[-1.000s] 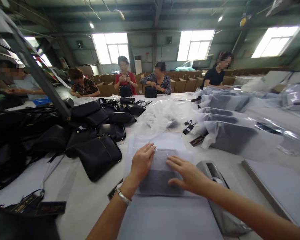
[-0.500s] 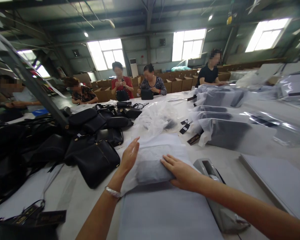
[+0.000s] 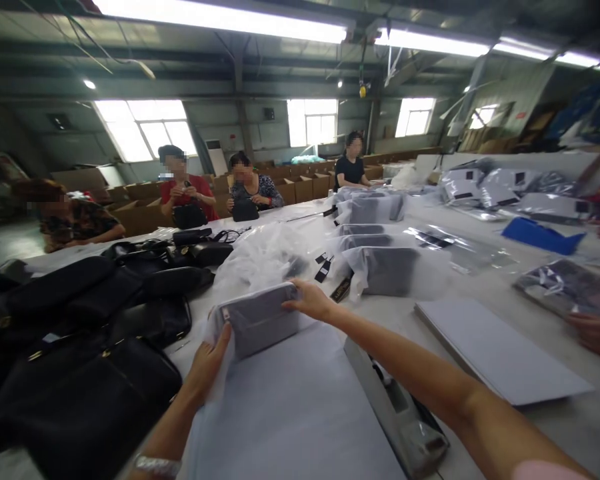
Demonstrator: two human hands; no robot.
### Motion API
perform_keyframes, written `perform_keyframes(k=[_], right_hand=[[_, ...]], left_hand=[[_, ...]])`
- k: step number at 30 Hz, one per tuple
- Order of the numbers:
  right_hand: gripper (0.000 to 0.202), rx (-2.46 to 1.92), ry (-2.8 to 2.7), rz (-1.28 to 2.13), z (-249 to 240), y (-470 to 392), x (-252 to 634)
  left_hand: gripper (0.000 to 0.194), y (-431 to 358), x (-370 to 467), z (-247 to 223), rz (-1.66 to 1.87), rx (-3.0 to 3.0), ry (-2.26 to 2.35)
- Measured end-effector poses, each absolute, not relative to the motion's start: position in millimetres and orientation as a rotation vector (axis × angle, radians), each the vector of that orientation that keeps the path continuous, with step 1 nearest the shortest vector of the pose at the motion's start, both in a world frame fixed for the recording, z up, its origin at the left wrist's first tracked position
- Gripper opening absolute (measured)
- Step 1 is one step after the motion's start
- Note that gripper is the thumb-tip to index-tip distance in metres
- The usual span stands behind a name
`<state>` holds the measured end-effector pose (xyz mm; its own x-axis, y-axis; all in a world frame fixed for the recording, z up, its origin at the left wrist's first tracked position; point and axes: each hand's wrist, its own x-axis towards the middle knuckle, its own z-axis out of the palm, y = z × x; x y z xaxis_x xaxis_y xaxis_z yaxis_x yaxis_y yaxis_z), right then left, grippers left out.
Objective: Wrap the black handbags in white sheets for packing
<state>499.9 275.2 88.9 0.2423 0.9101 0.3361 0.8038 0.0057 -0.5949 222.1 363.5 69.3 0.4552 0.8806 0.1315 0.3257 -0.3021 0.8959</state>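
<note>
A dark bag in thin translucent white wrapping stands on its edge over a stack of white sheets. At its left end, my left hand grips the wrapped bag, thumb toward me; the other fingers are partly hidden. My right hand is closed on the upper right corner, fingertips on the near face. A zipper pull shows through the wrapping near my left thumb. To the right of the sheets lies a grey tape dispenser, partly behind my right forearm.
Black bags are heaped at left. Crumpled translucent wrapping lies beyond my hands. Wrapped bags stand in a row at right, near a white board stack. A co-worker's hand touches a clear-wrapped item. Other people sit across the table.
The wrapped bag has gone from lying flat to standing upright. My right hand has moved from its top to the upper right corner, and my left has closed on its end. The view has turned right.
</note>
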Motion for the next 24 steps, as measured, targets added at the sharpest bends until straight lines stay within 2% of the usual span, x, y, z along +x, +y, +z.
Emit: perform_keyframes(k=[5,8,11,15,19,22,24], right_hand=[[0.047,-1.835,-1.458,0.079,118,220,539],[0.047,-1.916,-1.363,-0.038,141,162,585],[0.046,-2.03,-1.254,-0.112,150,104,635],[0.046,-2.142,-1.13,-0.063,130,58,685],[0.049,-2.203,-1.031,-0.04,98,49,698],[0.057,-2.188,-0.953,-0.387,83,47,681],[0.048,-2.138,-1.023,-0.589,75,42,659]], left_hand=[[0.07,339,270,96,0.844,1.965,0.864],[0.064,313,323,113,0.76,2.005,0.686],[0.066,285,386,120,0.657,2.058,0.481],[0.068,257,456,114,0.533,2.094,0.389],[0.066,251,482,97,0.449,2.074,0.457],[0.069,257,465,86,0.522,2.077,0.519],[0.069,259,438,81,0.622,2.056,0.549]])
